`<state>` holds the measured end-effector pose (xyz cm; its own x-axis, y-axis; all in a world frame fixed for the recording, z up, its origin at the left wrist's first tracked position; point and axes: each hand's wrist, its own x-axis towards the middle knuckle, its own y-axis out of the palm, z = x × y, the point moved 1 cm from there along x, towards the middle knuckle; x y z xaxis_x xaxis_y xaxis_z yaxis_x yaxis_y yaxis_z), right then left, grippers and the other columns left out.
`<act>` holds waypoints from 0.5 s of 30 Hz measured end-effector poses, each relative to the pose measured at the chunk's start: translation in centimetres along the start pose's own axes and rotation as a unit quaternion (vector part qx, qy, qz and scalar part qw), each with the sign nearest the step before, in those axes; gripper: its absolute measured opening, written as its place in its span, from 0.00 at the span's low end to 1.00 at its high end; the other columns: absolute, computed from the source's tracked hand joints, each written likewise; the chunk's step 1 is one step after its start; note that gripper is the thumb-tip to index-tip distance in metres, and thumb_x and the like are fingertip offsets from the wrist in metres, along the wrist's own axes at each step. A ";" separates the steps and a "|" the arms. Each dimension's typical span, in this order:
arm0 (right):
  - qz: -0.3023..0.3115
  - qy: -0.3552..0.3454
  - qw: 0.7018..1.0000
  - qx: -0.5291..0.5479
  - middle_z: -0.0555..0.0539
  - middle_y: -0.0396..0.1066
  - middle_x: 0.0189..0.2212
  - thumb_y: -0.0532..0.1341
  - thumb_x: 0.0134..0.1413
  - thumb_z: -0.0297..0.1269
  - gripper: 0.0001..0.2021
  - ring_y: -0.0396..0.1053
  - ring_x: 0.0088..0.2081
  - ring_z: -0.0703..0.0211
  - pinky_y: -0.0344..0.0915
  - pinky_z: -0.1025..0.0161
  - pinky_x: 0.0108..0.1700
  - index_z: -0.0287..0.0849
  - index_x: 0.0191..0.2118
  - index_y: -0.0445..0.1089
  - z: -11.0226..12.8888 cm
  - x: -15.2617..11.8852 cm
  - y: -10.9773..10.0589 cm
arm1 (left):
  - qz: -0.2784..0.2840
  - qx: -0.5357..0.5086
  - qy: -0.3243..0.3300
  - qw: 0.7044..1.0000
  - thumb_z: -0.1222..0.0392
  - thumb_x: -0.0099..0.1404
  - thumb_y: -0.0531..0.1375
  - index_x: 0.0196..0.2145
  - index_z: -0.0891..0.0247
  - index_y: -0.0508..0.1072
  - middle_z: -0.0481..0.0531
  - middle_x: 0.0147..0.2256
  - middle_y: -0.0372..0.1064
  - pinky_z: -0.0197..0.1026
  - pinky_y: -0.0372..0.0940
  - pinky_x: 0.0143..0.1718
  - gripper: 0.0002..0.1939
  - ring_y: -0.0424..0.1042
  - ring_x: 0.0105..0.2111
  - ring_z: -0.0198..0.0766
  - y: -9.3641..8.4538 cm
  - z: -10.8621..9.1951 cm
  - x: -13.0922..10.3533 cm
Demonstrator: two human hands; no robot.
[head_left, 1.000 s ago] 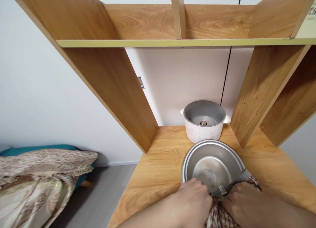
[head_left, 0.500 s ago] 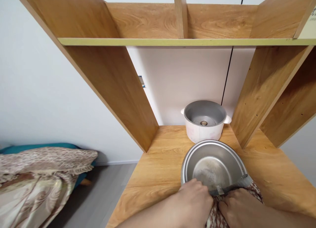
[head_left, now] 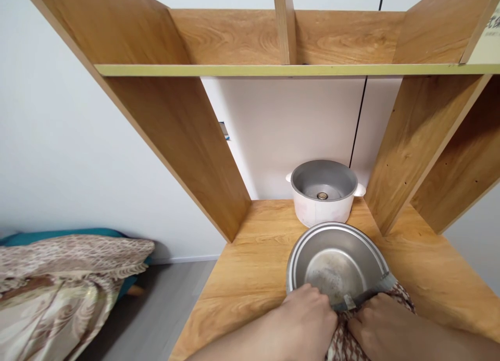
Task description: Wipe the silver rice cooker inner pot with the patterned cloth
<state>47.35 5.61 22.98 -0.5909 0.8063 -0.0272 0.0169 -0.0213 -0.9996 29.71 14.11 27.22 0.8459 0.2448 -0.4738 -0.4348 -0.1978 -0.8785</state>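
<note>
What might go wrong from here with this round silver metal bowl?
The metal bowl could bump the white round pot with a grey interior close behind it. The brown-and-white patterned cloth over the bowl's near rim might tip it if the left hand or right hand pulls.

My left grip (head_left: 310,314), a bare fist, is clenched at the near rim of the grey metal bowl (head_left: 336,246), and my right grip (head_left: 377,316) is curled just beside it! Both have the brown-and-white patterned cloth (head_left: 344,345), bunched between my fists, its grey edge lying along the bowl's near-right rim. Just behind, the white pot (head_left: 322,212) stands upright, open side up, round fitting (head_left: 322,196) in its bottom. It's all on the wooden surface (head_left: 219,298), shelf (head_left: 292,70) overhead. Far left, a fringed cover (head_left: 78,262) drapes over teal furniture (head_left: 125,286)!
</note>
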 end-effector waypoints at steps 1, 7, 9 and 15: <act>0.007 0.003 1.000 -0.009 0.49 0.80 0.28 0.66 0.59 0.36 0.04 0.74 0.24 0.52 0.48 0.51 0.25 0.44 0.34 0.74 0.2 0.1 0.5 | 0.000 -0.004 -0.001 1.000 0.46 0.59 0.68 0.32 0.65 0.84 0.60 0.26 0.79 0.48 0.72 0.35 0.17 0.79 0.28 0.51 0.0 0.0 0.0; -0.026 0.008 0.999 -0.046 0.49 0.77 0.23 0.70 0.57 0.39 0.09 0.72 0.20 0.53 0.44 0.50 0.23 0.44 0.29 0.71 1.1 0.4 2.2 | -0.018 -0.026 -0.007 0.999 0.47 0.57 0.70 0.30 0.64 0.82 0.58 0.26 0.79 0.47 0.71 0.34 0.15 0.79 0.28 0.50 0.2 0.2 0.2; -0.039 0.006 0.998 -0.051 0.49 0.77 0.23 0.69 0.57 0.38 0.09 0.71 0.20 0.54 0.45 0.51 0.23 0.45 0.30 0.71 1.2 0.3 2.5 | -0.004 -0.026 -0.008 1.000 0.48 0.56 0.70 0.30 0.63 0.82 0.59 0.27 0.79 0.47 0.71 0.34 0.15 0.80 0.29 0.50 0.0 0.2 0.1; -0.048 0.005 0.997 -0.059 0.49 0.77 0.23 0.72 0.54 0.37 0.09 0.72 0.20 0.54 0.46 0.51 0.23 0.44 0.29 0.72 1.4 0.3 3.1 | 0.009 -0.015 -0.012 1.000 0.50 0.55 0.70 0.32 0.65 0.82 0.60 0.30 0.81 0.48 0.72 0.36 0.14 0.82 0.32 0.52 -0.3 0.0 0.0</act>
<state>46.06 4.97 19.89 -0.5863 0.8071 0.0702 0.0552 0.1262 -0.9905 29.87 14.18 27.52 0.8301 0.2643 -0.4910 -0.4398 -0.2312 -0.8679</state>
